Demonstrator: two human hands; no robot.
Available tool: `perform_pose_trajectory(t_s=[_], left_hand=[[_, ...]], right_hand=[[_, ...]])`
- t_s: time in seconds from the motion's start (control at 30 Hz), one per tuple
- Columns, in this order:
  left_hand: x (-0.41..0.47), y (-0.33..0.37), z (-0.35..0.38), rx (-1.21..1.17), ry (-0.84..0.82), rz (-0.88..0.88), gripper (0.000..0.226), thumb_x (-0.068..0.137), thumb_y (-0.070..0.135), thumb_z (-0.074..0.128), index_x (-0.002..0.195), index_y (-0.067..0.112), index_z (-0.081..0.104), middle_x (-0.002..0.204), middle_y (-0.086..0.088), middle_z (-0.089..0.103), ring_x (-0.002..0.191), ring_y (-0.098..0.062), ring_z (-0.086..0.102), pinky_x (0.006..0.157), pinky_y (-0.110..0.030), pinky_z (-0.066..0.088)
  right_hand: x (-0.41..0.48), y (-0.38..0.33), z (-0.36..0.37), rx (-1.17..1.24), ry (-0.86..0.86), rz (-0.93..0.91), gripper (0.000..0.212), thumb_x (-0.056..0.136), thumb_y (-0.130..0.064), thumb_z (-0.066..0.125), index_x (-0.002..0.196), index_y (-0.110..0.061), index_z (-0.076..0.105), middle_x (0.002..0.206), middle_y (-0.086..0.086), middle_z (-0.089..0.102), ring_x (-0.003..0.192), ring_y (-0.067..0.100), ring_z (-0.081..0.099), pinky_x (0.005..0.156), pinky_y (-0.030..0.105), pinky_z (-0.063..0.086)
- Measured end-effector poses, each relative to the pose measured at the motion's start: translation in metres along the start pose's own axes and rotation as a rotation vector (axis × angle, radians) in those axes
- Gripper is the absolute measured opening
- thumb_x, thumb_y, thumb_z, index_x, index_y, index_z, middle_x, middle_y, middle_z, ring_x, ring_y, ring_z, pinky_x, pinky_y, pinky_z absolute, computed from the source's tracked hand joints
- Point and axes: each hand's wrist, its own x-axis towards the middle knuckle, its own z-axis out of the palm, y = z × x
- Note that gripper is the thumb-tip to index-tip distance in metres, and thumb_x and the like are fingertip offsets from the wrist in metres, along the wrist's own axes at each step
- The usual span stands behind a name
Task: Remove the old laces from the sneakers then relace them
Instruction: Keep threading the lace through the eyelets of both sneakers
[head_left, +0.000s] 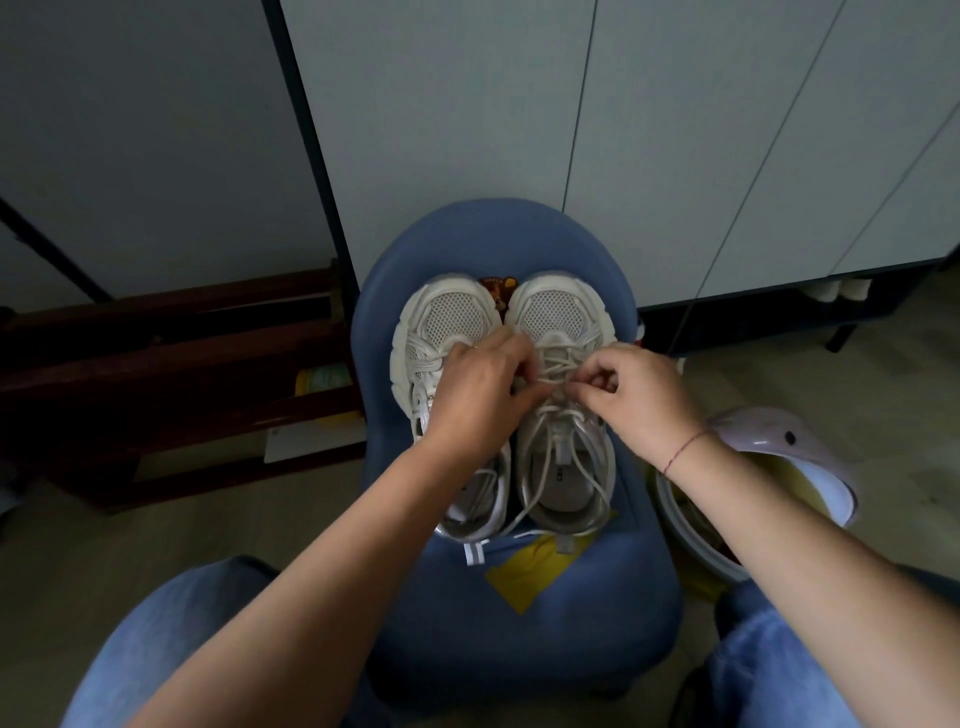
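Two white sneakers (452, 312) were set side by side on the seat of a blue chair (519, 623) in the middle of the frame, toes toward the top. Both hands were brought together over the right-hand sneaker (556, 312). The left hand (478, 395) was laid across the tongue of the left-hand sneaker, its fingers (519, 358) curled in over the lace (553, 364) at the middle rows of the right-hand sneaker, thumb tip pressed in from below. The right hand (639, 400) was held just beside it, its fingers (597, 382) drawn narrow, and a short stretch of lace was pinched between thumb and fingertips. The fingertips of the two hands almost met above the tongue. Loose loops of lace were draped down into the shoe opening and out over the heel onto the seat.

A thin red thread (685, 449) was worn on the right wrist. A yellow patch (524, 577) was seen on the seat below the heels, and a bin with a pale lid (769, 436) stood at the right. Blue jeans (171, 639) filled the lower corners.
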Motion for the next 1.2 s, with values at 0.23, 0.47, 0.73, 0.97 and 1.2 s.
perform_pose_trajectory(t_s=[0.23,0.47,0.73,0.97,1.2], left_hand=[[0.001,-0.004,0.0,0.041,-0.043,0.071,0.006,0.081,0.024,0.074,0.086,0.021,0.073,0.081,0.011,0.061,0.085,-0.017,0.061,0.077,-0.032,0.027],[0.0,-0.001,0.002,0.159,-0.096,0.121,0.018,0.081,0.032,0.063,0.08,0.022,0.078,0.074,0.003,0.068,0.076,-0.023,0.063,0.072,-0.037,0.036],[0.002,-0.005,0.002,0.114,-0.084,0.088,0.006,0.08,0.013,0.067,0.077,0.01,0.07,0.075,-0.002,0.063,0.072,-0.024,0.06,0.07,-0.036,0.041],[-0.003,-0.013,-0.001,0.113,-0.024,0.007,0.007,0.075,0.017,0.059,0.071,0.011,0.06,0.071,0.002,0.051,0.068,-0.019,0.048,0.071,-0.032,0.03],[-0.013,-0.004,-0.004,-0.176,-0.07,-0.168,0.009,0.086,0.007,0.061,0.079,0.012,0.057,0.057,0.011,0.047,0.051,-0.004,0.042,0.056,-0.022,0.031]], right_hand=[[0.0,0.005,0.0,0.061,-0.089,0.066,0.009,0.091,-0.019,0.061,0.082,-0.015,0.063,0.078,-0.004,0.063,0.073,0.01,0.056,0.056,0.007,0.035],[-0.002,0.005,0.001,0.111,-0.052,0.053,0.015,0.087,-0.012,0.064,0.077,-0.022,0.059,0.074,-0.007,0.063,0.07,0.009,0.06,0.062,0.011,0.043],[-0.003,0.001,-0.007,-0.024,-0.04,-0.021,0.008,0.085,-0.011,0.068,0.091,-0.013,0.072,0.08,-0.01,0.061,0.067,-0.001,0.053,0.061,0.003,0.038],[-0.007,0.015,0.003,0.052,-0.09,0.163,0.012,0.095,-0.016,0.053,0.087,-0.018,0.062,0.087,-0.005,0.061,0.083,0.016,0.057,0.071,0.027,0.042],[-0.007,0.014,0.006,0.231,-0.11,0.291,0.021,0.095,-0.016,0.051,0.078,-0.028,0.052,0.082,0.001,0.062,0.08,0.023,0.061,0.079,0.04,0.05]])
